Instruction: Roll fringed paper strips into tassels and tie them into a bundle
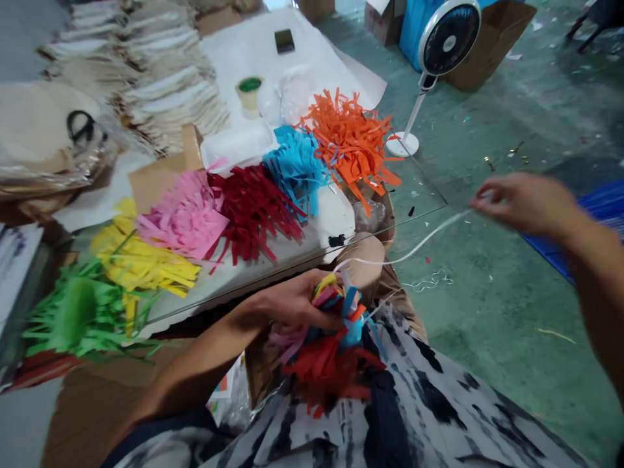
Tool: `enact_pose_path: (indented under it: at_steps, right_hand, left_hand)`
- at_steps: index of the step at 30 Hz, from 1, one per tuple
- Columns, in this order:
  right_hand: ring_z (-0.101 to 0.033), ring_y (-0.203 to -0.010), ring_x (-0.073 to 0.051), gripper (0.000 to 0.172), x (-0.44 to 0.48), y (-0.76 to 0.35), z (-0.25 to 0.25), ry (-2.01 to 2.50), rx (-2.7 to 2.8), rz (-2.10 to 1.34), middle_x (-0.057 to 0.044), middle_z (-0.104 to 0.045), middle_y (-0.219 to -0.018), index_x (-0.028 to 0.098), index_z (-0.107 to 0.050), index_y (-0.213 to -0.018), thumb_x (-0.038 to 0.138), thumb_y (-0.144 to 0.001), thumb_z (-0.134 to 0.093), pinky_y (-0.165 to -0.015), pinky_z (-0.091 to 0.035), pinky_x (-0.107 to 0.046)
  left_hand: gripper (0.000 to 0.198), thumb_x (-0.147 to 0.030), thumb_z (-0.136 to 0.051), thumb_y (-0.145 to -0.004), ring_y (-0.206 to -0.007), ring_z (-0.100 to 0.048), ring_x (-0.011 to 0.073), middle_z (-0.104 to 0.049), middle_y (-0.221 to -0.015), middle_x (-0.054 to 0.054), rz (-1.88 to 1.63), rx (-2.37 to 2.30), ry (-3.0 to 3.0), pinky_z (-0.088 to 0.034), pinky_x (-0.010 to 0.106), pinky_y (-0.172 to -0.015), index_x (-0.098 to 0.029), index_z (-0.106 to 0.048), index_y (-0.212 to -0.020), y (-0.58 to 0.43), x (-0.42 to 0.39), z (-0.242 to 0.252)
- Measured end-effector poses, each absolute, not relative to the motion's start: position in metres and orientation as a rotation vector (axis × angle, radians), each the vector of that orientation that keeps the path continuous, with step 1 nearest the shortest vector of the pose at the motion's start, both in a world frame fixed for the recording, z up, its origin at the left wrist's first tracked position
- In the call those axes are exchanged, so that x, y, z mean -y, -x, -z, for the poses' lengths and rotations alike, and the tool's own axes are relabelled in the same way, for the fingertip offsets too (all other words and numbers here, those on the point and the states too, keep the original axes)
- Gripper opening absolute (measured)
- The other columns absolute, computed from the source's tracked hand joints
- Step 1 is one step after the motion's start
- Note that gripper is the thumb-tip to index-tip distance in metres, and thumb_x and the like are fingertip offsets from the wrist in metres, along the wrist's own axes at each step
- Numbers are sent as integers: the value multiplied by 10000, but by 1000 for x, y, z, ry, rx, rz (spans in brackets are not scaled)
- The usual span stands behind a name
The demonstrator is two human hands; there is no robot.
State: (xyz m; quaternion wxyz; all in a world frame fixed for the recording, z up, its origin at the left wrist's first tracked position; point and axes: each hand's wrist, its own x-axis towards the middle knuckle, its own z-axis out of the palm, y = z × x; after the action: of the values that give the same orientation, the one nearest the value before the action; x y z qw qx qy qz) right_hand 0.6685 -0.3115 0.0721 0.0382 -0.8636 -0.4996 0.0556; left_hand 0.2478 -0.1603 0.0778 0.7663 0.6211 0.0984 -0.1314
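My left hand (pixel 292 302) is closed round a bunch of mixed-colour paper fringe strips (pixel 331 354) held over my lap. A thin white string (pixel 414 244) runs from the top of that bunch up and to the right. My right hand (pixel 524 203) pinches the far end of the string, stretched out over the floor. On the glass table (pixel 419 195) in front lie separate heaps of cut paper fringe: green (pixel 80 312), yellow (pixel 136 260), pink (pixel 185 214), dark red (pixel 256 208), blue (pixel 295 162) and orange (pixel 348 136).
Stacks of cream cloth bags (pixel 160 78) fill the table's far left. A tape roll (pixel 249 94), a dark phone (pixel 284 40) and white sheets lie behind the heaps. A small standing fan (pixel 446 39) and cardboard boxes (pixel 492 39) stand on the green floor; blue sheeting (pixel 604 201) lies right.
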Motion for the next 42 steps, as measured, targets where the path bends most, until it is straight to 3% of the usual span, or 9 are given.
enact_pose_path:
  at_steps: [2, 4, 7, 11, 17, 22, 28, 35, 42]
  right_hand:
    - [-689, -827, -248, 352, 315, -632, -44, 2638, 1717, -322, -193, -735, -1147, 164, -751, -1272, 344, -970, -733, -699, -495, -372]
    - [-692, -883, -234, 329, 322, -586, -29, 2282, 1841, -484, -189, -708, -1286, 186, -713, -1329, 307, -1043, -602, -755, -508, -367]
    - [-687, -940, -208, 261, 332, -524, -30, 1606, 1846, -933, -110, -744, -1182, 221, -746, -1155, 374, -1077, -550, -818, -525, -334]
    - [-669, -983, -204, 233, 338, -479, -41, 1268, 1707, -1162, -84, -743, -1090, 214, -716, -1156, 401, -1039, -640, -881, -506, -325]
    - [-590, -789, -149, 279, 338, -466, -36, 1343, 1435, -1253, -33, -688, -900, 195, -712, -928, 436, -1042, -631, -719, -450, -266]
    - [-517, -717, -121, 271, 340, -468, -41, 1421, 1329, -1286, 9, -627, -808, 196, -686, -882, 430, -1017, -676, -647, -391, -244]
    - [-619, -766, -141, 278, 335, -464, -45, 1319, 1092, -1427, -19, -715, -870, 195, -720, -965, 472, -989, -706, -688, -459, -252]
    - [-619, -710, -135, 258, 336, -461, -46, 1453, 1363, -1183, -12, -740, -824, 208, -765, -912, 431, -1013, -681, -645, -419, -256]
    - [-545, -648, -132, 262, 333, -450, -44, 1490, 1391, -1045, -5, -689, -766, 213, -721, -893, 421, -1031, -642, -602, -371, -270]
  left_hand:
    - [240, -311, -831, -810, -742, -564, 136, -610, -803, 8, 321, -284, -1345, -471, 248, -703, -130, -687, -874, -251, 160, -77]
    - [287, -364, -837, -805, -683, -532, 121, -584, -747, -5, 352, -351, -1346, -442, 238, -648, -127, -677, -831, -255, 164, -70]
    - [350, -427, -855, -775, -666, -509, 114, -569, -730, -14, 318, -408, -1338, -425, 232, -622, -134, -666, -811, -260, 171, -58]
    - [383, -474, -834, -783, -662, -462, 109, -511, -704, -29, 307, -404, -1381, -378, 230, -603, -150, -630, -775, -266, 176, -53]
    - [517, -582, -721, -880, -620, -287, 87, -335, -671, -55, 424, -419, -1529, -224, 259, -554, -193, -428, -706, -269, 182, -63]
    - [560, -629, -684, -898, -650, -236, 99, -265, -712, -48, 436, -440, -1596, -189, 281, -568, -211, -351, -728, -266, 183, -69]
    - [540, -620, -700, -892, -635, -256, 95, -293, -694, -57, 457, -402, -1514, -192, 281, -565, -205, -393, -730, -262, 182, -60]
    - [332, -463, -583, -995, -730, -355, 112, -410, -789, -38, 229, -385, -1570, -294, 261, -660, -175, -535, -836, -269, 175, -62]
    - [395, -465, -838, -786, -716, -405, 110, -484, -781, -44, 316, -455, -1423, -326, 240, -637, -158, -612, -891, -269, 192, -42]
